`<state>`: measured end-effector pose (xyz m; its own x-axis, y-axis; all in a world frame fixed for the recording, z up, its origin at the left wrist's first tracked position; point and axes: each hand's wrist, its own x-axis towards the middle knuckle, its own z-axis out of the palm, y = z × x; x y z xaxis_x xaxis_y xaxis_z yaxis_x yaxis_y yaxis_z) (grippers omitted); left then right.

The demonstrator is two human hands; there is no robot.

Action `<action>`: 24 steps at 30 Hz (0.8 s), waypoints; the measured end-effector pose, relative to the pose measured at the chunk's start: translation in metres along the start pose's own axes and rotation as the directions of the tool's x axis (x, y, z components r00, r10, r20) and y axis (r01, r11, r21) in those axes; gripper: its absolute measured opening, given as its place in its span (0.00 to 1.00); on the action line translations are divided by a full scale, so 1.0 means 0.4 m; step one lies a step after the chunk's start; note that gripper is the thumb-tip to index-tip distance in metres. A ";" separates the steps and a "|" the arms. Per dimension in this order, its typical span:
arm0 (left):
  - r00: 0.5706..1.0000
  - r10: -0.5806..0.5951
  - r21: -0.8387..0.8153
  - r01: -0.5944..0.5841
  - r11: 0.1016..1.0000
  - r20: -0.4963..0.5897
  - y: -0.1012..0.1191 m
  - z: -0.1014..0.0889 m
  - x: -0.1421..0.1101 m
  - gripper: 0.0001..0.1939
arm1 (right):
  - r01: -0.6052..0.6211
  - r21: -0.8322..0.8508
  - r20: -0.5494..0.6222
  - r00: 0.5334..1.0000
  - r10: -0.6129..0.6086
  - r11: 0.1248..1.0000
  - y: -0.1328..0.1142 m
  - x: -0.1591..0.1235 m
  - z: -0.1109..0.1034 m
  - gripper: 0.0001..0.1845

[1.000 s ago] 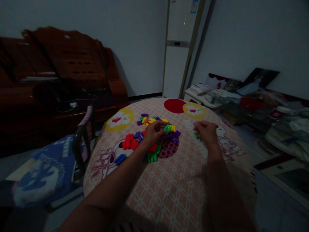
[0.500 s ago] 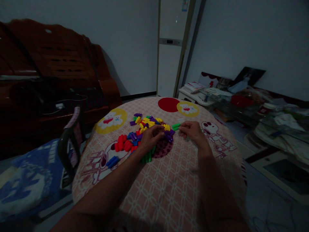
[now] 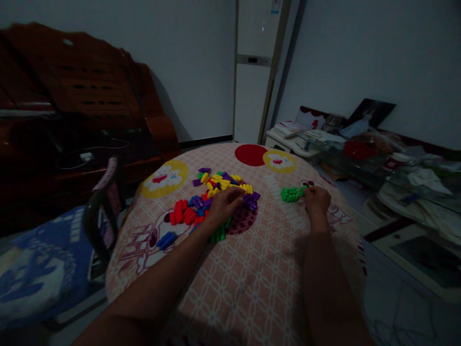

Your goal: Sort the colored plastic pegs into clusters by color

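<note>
My right hand (image 3: pixel 317 201) is at the right side of the table, its fingers pinched on a green plastic block (image 3: pixel 303 191). This block touches or lies right beside a bumpy cluster of green blocks (image 3: pixel 290 194). My left hand (image 3: pixel 227 204) is over the near right part of a mixed pile, fingers apart and slightly bent; I cannot make out anything in it. Around it lie yellow blocks (image 3: pixel 246 189), purple blocks (image 3: pixel 252 201), red blocks (image 3: pixel 180 212) and green blocks (image 3: pixel 218 234), some partly hidden by the hand and forearm.
A blue block (image 3: pixel 166 240) lies apart at the pile's near left. The round table has a patterned cloth (image 3: pixel 245 288). A chair (image 3: pixel 101 216) stands at the left, before a wooden sofa (image 3: pixel 97 91). A cluttered glass-topped stand (image 3: pixel 334 154) is at the right.
My right hand has moved right, away from the pile, carrying a green block to the green cluster, which now shows. My left hand has stayed almost in place.
</note>
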<state>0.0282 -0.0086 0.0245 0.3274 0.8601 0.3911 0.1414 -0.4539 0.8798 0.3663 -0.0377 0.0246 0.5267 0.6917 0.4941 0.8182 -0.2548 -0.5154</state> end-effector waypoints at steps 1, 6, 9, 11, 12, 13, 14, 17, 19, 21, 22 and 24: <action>1.000 0.004 0.008 -0.004 1.000 0.002 0.001 -0.001 0.000 0.13 | 0.003 -0.030 0.017 1.000 -0.002 1.000 -0.005 -0.003 0.007 0.17; 1.000 0.018 0.055 -0.018 0.998 0.016 0.015 -0.001 -0.002 0.13 | -0.001 -0.142 0.092 0.996 0.014 0.990 -0.024 -0.009 0.021 0.16; 1.000 0.016 0.096 -0.018 0.995 0.021 0.023 0.000 -0.004 0.12 | 0.019 -0.194 0.123 0.992 0.005 0.981 -0.021 -0.009 0.020 0.19; 1.000 0.007 0.141 -0.008 0.990 0.010 0.023 -0.008 0.001 0.12 | 0.030 -0.191 0.119 0.993 -0.008 0.981 -0.014 -0.006 0.020 0.21; 1.000 0.004 0.176 -0.003 0.984 -0.007 0.020 -0.016 0.009 0.13 | 0.025 -0.181 0.107 0.994 -0.006 0.983 -0.011 -0.004 0.020 0.21; 1.000 0.002 0.223 0.005 0.975 -0.030 0.016 -0.029 0.020 0.13 | 0.010 -0.171 0.088 0.996 0.005 0.985 -0.008 -0.002 0.021 0.22; 0.998 -0.001 0.280 0.018 0.960 -0.061 0.009 -0.045 0.035 0.14 | -0.014 -0.160 0.063 0.998 0.024 0.987 -0.006 -0.001 0.021 0.22; 0.982 -0.024 0.454 0.107 0.885 -0.187 -0.019 -0.114 0.102 0.16 | -0.104 -0.133 -0.016 0.995 0.103 0.986 -0.006 0.000 0.019 0.22; 0.963 -0.056 0.532 0.193 0.825 -0.263 -0.041 -0.161 0.156 0.18 | -0.127 -0.114 -0.049 0.991 0.122 0.985 -0.010 -0.002 0.017 0.23; 0.948 -0.087 0.580 0.258 0.772 -0.306 -0.063 -0.194 0.208 0.18 | -0.112 -0.099 -0.056 0.993 0.107 0.989 -0.013 -0.005 0.015 0.22; 0.950 -0.094 0.601 0.263 0.754 -0.298 -0.074 -0.203 0.232 0.18 | -0.098 -0.091 -0.058 0.994 0.093 0.991 -0.014 -0.006 0.015 0.22; 0.966 -0.098 0.627 0.232 0.744 -0.241 -0.096 -0.203 0.273 0.19 | -0.065 -0.074 -0.062 0.996 0.060 0.995 -0.015 -0.008 0.016 0.21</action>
<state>-0.0175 0.1216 0.0552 0.0769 0.9310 0.3569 0.7668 -0.2840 0.5756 0.3583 -0.0343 0.0215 0.5886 0.6315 0.5048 0.7971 -0.3489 -0.4929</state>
